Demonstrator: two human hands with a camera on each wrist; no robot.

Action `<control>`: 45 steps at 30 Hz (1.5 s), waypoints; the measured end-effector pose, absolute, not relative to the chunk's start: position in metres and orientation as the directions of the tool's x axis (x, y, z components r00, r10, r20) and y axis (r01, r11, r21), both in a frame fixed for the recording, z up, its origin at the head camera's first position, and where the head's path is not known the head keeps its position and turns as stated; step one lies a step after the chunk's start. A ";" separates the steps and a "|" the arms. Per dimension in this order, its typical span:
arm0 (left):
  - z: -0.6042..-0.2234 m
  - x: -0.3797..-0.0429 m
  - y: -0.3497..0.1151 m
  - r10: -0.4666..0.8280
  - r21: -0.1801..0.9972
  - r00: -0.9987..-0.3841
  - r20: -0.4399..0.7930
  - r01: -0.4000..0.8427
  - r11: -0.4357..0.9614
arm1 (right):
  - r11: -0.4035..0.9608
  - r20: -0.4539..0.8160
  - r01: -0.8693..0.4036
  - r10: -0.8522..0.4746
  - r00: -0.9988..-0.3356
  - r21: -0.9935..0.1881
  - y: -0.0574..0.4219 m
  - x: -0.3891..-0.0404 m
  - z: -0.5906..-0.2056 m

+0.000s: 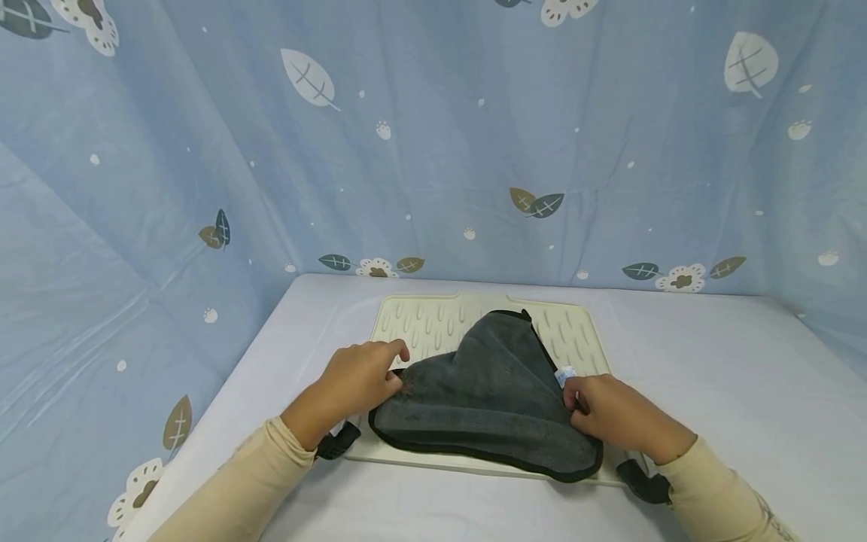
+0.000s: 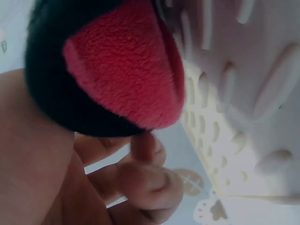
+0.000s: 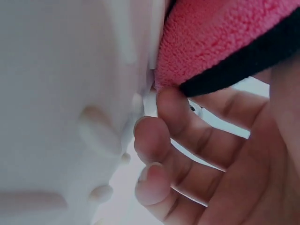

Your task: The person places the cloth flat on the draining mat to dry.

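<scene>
A dark grey cleaning cloth with black edging lies partly folded over a cream ridged mat. My left hand pinches the cloth at its left corner. On the other side, my right hand grips the right edge, just below a small white label. The wrist views reveal a fluffy pink underside, seen on the cloth at the left and on the cloth at the right. Part of the mat is hidden under the cloth.
The mat lies on a table with a white cover. A light blue curtain with leaf and flower prints hangs behind the table and along its left and right sides. Black straps sit at both wrists.
</scene>
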State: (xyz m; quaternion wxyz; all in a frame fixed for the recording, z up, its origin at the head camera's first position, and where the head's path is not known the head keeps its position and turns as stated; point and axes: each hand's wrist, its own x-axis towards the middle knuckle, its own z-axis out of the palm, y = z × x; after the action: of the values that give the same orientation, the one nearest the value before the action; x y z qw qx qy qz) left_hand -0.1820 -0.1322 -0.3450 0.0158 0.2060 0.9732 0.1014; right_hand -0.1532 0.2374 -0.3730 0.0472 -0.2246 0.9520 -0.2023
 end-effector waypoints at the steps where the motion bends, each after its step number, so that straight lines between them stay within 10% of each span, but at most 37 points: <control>1: -0.346 -0.182 -0.132 0.408 0.204 -0.913 0.002 0.400 0.894 | 0.820 0.012 -0.407 -0.440 -0.898 -0.402 0.237 -0.153 -0.373; 45: -0.356 -0.186 -0.126 0.435 0.265 -0.899 0.056 0.433 0.861 | 0.855 0.084 -0.372 -0.368 -0.926 -0.360 0.232 -0.155 -0.370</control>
State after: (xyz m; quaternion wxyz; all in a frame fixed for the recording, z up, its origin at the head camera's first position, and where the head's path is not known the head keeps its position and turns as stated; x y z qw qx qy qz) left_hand -0.1859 -0.1263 -0.3562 0.0029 0.2250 0.9647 0.1368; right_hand -0.1554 0.2315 -0.3695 -0.0059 -0.1921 0.9632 -0.1880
